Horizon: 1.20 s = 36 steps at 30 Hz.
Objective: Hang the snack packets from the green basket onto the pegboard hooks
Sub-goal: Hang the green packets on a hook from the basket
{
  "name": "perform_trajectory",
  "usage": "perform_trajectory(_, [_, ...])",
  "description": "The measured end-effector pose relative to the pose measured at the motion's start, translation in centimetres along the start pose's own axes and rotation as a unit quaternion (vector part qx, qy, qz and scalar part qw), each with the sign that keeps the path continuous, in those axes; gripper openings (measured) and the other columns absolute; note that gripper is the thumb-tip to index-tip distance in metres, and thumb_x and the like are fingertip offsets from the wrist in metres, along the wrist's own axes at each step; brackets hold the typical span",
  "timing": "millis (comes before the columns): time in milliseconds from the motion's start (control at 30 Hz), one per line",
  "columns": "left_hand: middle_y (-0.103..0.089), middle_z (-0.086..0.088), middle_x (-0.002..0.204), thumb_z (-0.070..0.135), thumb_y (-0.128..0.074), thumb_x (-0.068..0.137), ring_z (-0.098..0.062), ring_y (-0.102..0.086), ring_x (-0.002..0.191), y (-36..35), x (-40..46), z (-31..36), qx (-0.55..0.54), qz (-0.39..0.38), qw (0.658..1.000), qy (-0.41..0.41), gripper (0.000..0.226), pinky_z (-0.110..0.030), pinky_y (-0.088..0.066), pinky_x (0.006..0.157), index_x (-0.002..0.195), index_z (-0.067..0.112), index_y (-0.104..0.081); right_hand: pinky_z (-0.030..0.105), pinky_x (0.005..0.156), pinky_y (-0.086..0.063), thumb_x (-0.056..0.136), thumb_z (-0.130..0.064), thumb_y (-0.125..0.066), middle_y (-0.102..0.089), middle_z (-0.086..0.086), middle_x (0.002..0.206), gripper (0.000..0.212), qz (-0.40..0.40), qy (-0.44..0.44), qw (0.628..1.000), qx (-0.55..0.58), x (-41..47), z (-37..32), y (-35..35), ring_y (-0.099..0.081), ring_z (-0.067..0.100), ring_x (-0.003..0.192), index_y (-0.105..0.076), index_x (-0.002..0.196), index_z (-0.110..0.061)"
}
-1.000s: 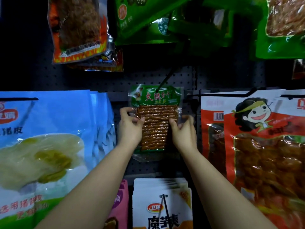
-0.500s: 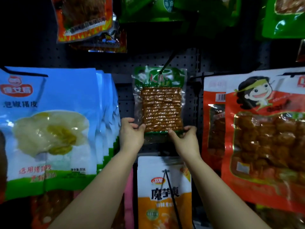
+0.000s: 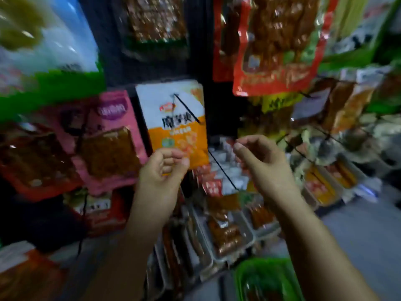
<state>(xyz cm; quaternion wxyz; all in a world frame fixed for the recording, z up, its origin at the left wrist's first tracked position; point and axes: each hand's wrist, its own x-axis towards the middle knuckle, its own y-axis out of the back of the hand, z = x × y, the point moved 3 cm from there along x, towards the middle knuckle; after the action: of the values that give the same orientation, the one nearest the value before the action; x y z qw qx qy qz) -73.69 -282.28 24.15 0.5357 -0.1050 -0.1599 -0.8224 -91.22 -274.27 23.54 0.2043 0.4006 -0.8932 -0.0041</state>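
The view is blurred. The green basket (image 3: 240, 276) shows at the bottom right with packets inside. The green-topped packet of brown sticks (image 3: 155, 20) hangs at the top centre on the dark pegboard (image 3: 199, 61). My left hand (image 3: 161, 170) is raised in front of a white-and-orange packet (image 3: 175, 124), fingers loosely curled and holding nothing. My right hand (image 3: 258, 161) is level with it to the right, also loosely curled and empty. A black hook (image 3: 223, 172) juts out between the two hands.
Pink (image 3: 112, 140) and red packets (image 3: 273, 42) hang left and right of centre, a blue-and-green one (image 3: 47, 51) at top left. Clear trays of snacks (image 3: 230, 233) line the shelf below. More hooks and packets (image 3: 338, 109) crowd the right side.
Both hands have let go of the brown-stick packet, which stays hanging on its hook. The hands have dropped away from it and the view has swung downward, bringing the basket into sight.
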Motion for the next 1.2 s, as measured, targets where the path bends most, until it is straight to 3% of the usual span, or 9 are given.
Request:
perform_trajectory(167, [-0.062, 0.023, 0.073, 0.015, -0.063, 0.087, 0.006, -0.058, 0.067, -6.4, -8.1, -4.7, 0.012, -0.152, 0.987, 0.054, 0.021, -0.004, -0.041, 0.059, 0.078, 0.035, -0.059, 0.031, 0.065, -0.047, 0.089, -0.02, -0.064, -0.061, -0.01, 0.067, 0.014, 0.029, -0.161, 0.983, -0.081, -11.0, 8.3, 6.5, -0.058, 0.012, 0.068, -0.061, 0.077, -0.027])
perform_trajectory(300, [-0.064, 0.02, 0.074, 0.027, -0.064, 0.08, 0.002, -0.058, 0.067, -12.7, -13.3, -10.8, 0.014, -0.244, 0.959, 0.142, 0.01, -0.01, -0.044, 0.062, 0.08, 0.037, -0.06, 0.046, 0.076, -0.053, 0.088, -0.017, -0.064, -0.066, 0.003, 0.074, 0.011, 0.043, -0.292, 0.943, -0.152, -18.2, 16.6, 11.7, -0.063, 0.025, 0.072, -0.063, 0.078, -0.022])
perform_trajectory(433, [-0.064, 0.01, 0.074, 0.008, -0.064, 0.085, 0.005, -0.057, 0.067, -19.2, -17.9, -19.6, 0.04, -0.302, 0.932, 0.198, 0.023, -0.008, -0.042, 0.065, 0.082, 0.03, -0.059, 0.043, 0.078, -0.052, 0.087, -0.013, -0.064, -0.064, 0.001, 0.074, 0.016, 0.05, -0.397, 0.898, -0.181, -24.0, 26.5, 15.2, -0.061, 0.021, 0.072, -0.061, 0.077, -0.024])
perform_trajectory(633, [-0.06, 0.004, 0.077, 0.002, -0.061, 0.086, -0.009, -0.055, 0.071, -29.1, -25.0, -39.7, 0.072, -0.303, 0.883, 0.351, 0.027, -0.018, -0.043, 0.07, 0.08, 0.028, -0.058, 0.035, 0.075, -0.049, 0.088, -0.016, -0.062, -0.066, 0.009, 0.081, 0.003, -0.035, -0.518, 0.829, -0.211, -31.2, 46.3, 18.1, -0.065, 0.026, 0.08, -0.064, 0.087, -0.014])
perform_trajectory(767, [-0.059, 0.001, 0.079, 0.009, -0.058, 0.09, -0.009, -0.054, 0.07, -35.0, -30.5, -54.7, 0.084, -0.297, 0.83, 0.464, 0.017, -0.02, -0.043, 0.066, 0.084, 0.025, -0.059, 0.036, 0.076, -0.049, 0.09, -0.021, -0.059, -0.07, 0.017, 0.09, 0.013, -0.096, -0.528, 0.804, -0.256, -34.2, 60.7, 18.3, -0.066, 0.031, 0.087, -0.066, 0.091, -0.011])
perform_trajectory(900, [-0.056, 0.002, 0.091, 0.011, -0.05, 0.095, -0.008, -0.052, 0.078, -39.4, -33.9, -67.4, 0.083, -0.27, 0.77, 0.572, 0.015, -0.02, -0.041, 0.068, 0.109, 0.013, -0.055, 0.034, 0.084, -0.047, 0.093, -0.026, -0.056, -0.066, 0.021, 0.113, 0.03, -0.209, -0.52, 0.775, -0.292, -35.8, 73.8, 16.4, -0.062, 0.033, 0.105, -0.065, 0.111, -0.004])
perform_trajectory(1033, [-0.059, 0.002, 0.094, 0.013, -0.053, 0.093, -0.012, -0.056, 0.086, -42.8, -33.1, -75.6, 0.112, -0.242, 0.78, 0.567, 0.012, -0.028, -0.048, 0.079, 0.103, 0.016, -0.058, 0.033, 0.089, -0.045, 0.092, -0.028, -0.059, -0.062, 0.021, 0.123, 0.036, -0.245, -0.533, 0.748, -0.312, -34.8, 83.9, 15.5, -0.059, 0.032, 0.112, -0.062, 0.119, -0.004])
perform_trajectory(1100, [-0.062, -0.01, 0.107, 0.013, -0.054, 0.093, -0.022, -0.056, 0.096, -43.9, -32.8, -78.8, 0.148, -0.259, 0.776, 0.556, 0.014, -0.037, -0.046, 0.093, 0.105, 0.01, -0.059, 0.032, 0.093, -0.043, 0.09, -0.028, -0.062, -0.057, 0.02, 0.13, 0.042, -0.256, -0.541, 0.734, -0.321, -33.9, 88.2, 15.2, -0.055, 0.032, 0.118, -0.058, 0.125, -0.005])
perform_trajectory(1200, [-0.06, -0.024, 0.122, 0.016, -0.054, 0.094, -0.033, -0.058, 0.111, -45.0, -33.0, -82.4, 0.18, -0.238, 0.764, 0.572, 0.032, -0.042, -0.045, 0.097, 0.12, -0.003, -0.057, 0.032, 0.099, -0.04, 0.086, -0.034, -0.067, -0.048, 0.019, 0.138, 0.062, -0.24, -0.563, 0.718, -0.33, -33.5, 93.1, 14.8, -0.047, 0.031, 0.126, -0.044, 0.135, -0.006])
